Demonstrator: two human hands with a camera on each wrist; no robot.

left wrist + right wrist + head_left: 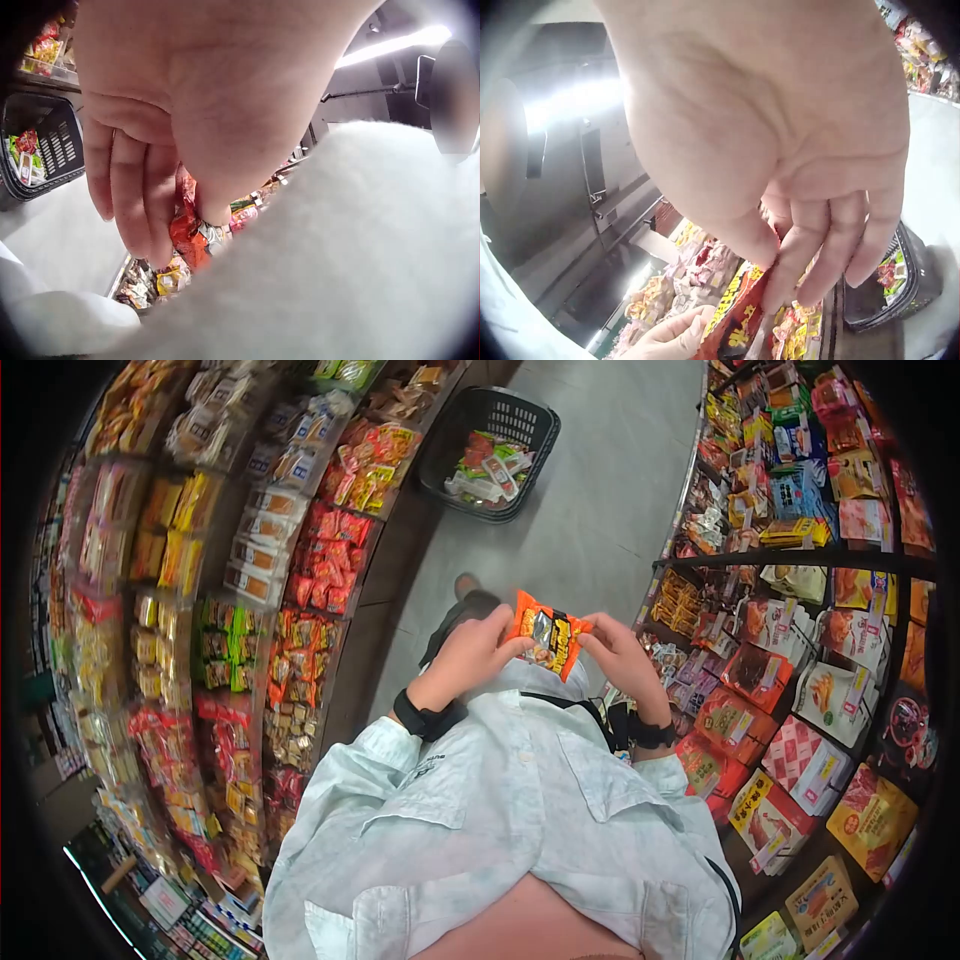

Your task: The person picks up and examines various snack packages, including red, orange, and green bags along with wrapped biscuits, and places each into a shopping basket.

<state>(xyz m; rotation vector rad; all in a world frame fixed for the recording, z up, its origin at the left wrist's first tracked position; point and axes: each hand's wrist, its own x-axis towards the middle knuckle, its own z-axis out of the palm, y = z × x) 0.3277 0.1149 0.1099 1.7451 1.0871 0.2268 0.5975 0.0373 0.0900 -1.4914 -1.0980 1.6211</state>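
An orange snack packet with black and yellow print (546, 636) is held in front of the body between both hands. My left hand (468, 655) pinches its left end, and my right hand (627, 665) pinches its right end between thumb and fingers. In the left wrist view the left hand (172, 127) has its thumb and index finger on the red-orange wrapper (189, 241). The right wrist view shows the right hand (780, 150) pinching an edge of the packet (739, 307), with the other hand's fingers (676, 336) at its far end.
A black basket (540, 455) with several packets inside stands on the grey floor (590, 490) ahead. Shelves of packaged snacks (330, 555) run along the left, and more shelves (790, 565) stand close on the right. A shoe (466, 585) shows below the left hand.
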